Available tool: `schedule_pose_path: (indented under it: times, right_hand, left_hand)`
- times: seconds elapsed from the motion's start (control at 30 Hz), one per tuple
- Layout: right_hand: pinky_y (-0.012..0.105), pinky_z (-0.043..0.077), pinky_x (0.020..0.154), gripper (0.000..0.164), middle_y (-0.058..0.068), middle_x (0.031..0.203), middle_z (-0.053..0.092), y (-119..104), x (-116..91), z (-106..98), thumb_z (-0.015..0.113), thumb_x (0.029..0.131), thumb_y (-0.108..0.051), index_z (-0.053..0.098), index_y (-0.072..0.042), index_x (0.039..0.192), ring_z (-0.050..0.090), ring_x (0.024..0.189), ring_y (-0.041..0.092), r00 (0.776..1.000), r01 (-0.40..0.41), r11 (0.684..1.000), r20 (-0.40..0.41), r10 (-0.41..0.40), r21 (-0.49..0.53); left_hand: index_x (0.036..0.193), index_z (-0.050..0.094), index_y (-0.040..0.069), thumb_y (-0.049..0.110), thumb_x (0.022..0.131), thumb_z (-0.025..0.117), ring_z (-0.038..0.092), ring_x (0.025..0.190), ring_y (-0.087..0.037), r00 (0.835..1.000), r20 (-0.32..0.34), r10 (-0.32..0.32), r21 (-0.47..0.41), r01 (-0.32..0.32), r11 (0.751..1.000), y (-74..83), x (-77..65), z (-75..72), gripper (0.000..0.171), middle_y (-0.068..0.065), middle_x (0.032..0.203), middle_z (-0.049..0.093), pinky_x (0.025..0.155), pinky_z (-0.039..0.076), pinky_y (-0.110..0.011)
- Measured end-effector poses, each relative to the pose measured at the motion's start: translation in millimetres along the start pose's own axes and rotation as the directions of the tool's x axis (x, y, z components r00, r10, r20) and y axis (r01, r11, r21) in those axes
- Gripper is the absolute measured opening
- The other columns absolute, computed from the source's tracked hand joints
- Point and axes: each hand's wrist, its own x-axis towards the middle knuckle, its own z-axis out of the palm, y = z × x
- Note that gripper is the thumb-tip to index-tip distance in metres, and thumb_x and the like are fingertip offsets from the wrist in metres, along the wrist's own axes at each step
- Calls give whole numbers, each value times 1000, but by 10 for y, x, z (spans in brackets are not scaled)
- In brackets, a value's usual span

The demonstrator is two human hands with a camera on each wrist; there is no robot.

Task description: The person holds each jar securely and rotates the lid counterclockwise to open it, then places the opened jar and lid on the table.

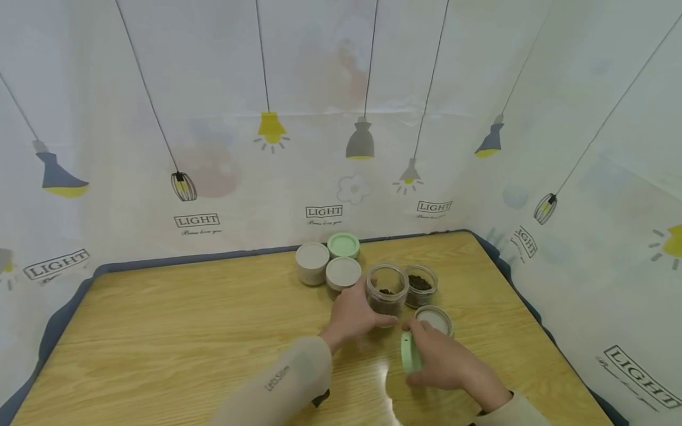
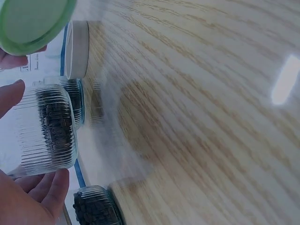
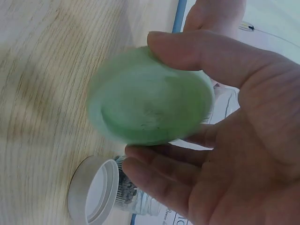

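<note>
My left hand grips a ribbed clear glass jar, its thumb and fingers around the sides. The jar has no lid and holds dark small pieces at the bottom; in the left wrist view the ribbed jar stands upright close over the table. To the right of it, my right hand holds a light green lid by its edge, tipped on its side. The right wrist view shows the thumb on one edge of the green lid and fingers at the opposite one.
Another open jar of dark pieces stands just right of the gripped one. A whitish lid lies nearer, beyond the right hand. At the back left are two white-lidded jars and a green-lidded jar. Patterned cloth walls border the wooden table.
</note>
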Motion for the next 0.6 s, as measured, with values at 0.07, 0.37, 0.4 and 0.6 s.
schedule_pose_path:
  times: [0.07, 0.37, 0.4, 0.6]
  right_hand:
    - [46, 53, 83, 87, 27, 137, 44, 16, -12, -2, 85, 70, -23, 39, 0, 140, 60, 101, 25, 1000, -3, 1000, 0, 3, 20]
    - [58, 43, 101, 91, 27, 140, 44, 82, -14, 12, 87, 69, -34, 44, 4, 139, 45, 128, 43, 998, -13, 1000, -54, 13, -8]
    - [59, 42, 102, 90, 27, 139, 46, 87, -6, 19, 87, 69, -35, 45, 4, 138, 44, 129, 43, 998, -8, 1000, -67, 7, -21]
    - [51, 48, 96, 85, 20, 130, 51, 93, 39, 51, 89, 64, -19, 47, 3, 134, 52, 118, 33, 991, 33, 999, -126, -37, -38]
  left_hand:
    - [143, 42, 17, 48, 65, 88, 59, 121, -27, 1000, -6, 0, -1, 0, 1000, 9, 4, 8, 95, -5, 130, 63, 99, 50, -44]
    - [141, 43, 16, 47, 65, 88, 61, 118, -26, 999, -35, -9, 15, 9, 1000, 45, 16, 81, 93, -5, 127, 64, 96, 51, -42]
    - [141, 43, 16, 46, 65, 88, 61, 117, -27, 999, -41, -8, 12, 8, 1000, 46, 18, 91, 93, -5, 126, 64, 96, 51, -42]
    - [143, 42, 15, 42, 65, 89, 62, 115, -26, 996, -85, -20, -13, 19, 1000, 56, 40, 148, 94, -5, 125, 64, 94, 52, -43]
